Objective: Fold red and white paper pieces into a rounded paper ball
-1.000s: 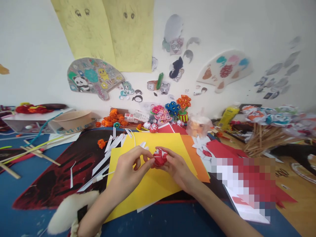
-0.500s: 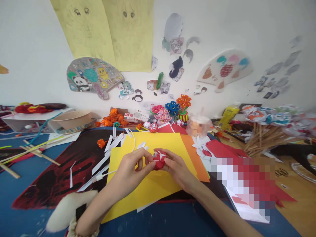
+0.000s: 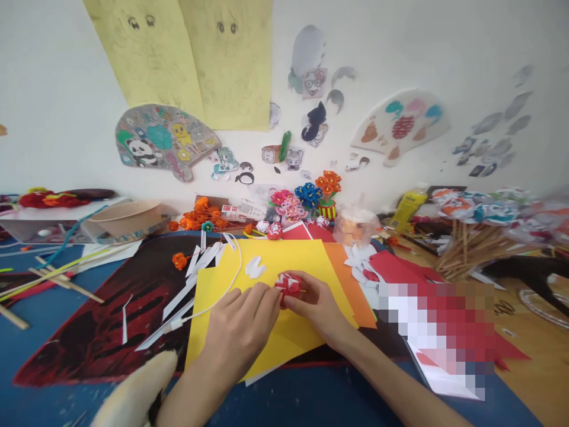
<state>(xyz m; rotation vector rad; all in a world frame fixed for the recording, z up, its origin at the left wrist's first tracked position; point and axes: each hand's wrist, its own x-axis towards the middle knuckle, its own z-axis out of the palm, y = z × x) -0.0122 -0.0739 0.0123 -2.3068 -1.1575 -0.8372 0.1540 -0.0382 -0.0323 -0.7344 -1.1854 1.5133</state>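
Surface: blue tabletop [image 3: 267, 406], bearing one black-and-red mat [image 3: 98, 332]; a wood-toned top [image 3: 546, 362] at far right. Room: white wall [image 3: 48, 77] directly behind.

On the wall: yellow drawing sheets [image 3: 231, 77], two, pencilled with eyes; fan-shaped boards [image 3: 166, 142], two, painted, one at each side; small paper cutouts between them, too many and too faint to count.

Hands, two. Right hand [image 3: 320, 302]: thumb and fingers clamped on the folded paper ball. Left hand [image 3: 242, 320]: fingers curled close together at the ball's left side; tips hidden, so whether they pinch it cannot be told.

Folded paper ball [image 3: 290, 283], one in hand, red and white, raised above the yellow paper [image 3: 296, 255].

Also on the surface: white cable [image 3: 176, 324], one, its plug left of the yellow paper; orange paper [image 3: 342, 267], just beside at right; white scrap [image 3: 255, 267], notched, one, lying on the yellow.

Rear row: bowl [image 3: 127, 220], one; flower bunches [image 3: 308, 196], three together (pink, blue, orange); striped pot [image 3: 328, 210], one; lidded cup [image 3: 355, 226], one; yellow bottle [image 3: 409, 209], one, tilted.
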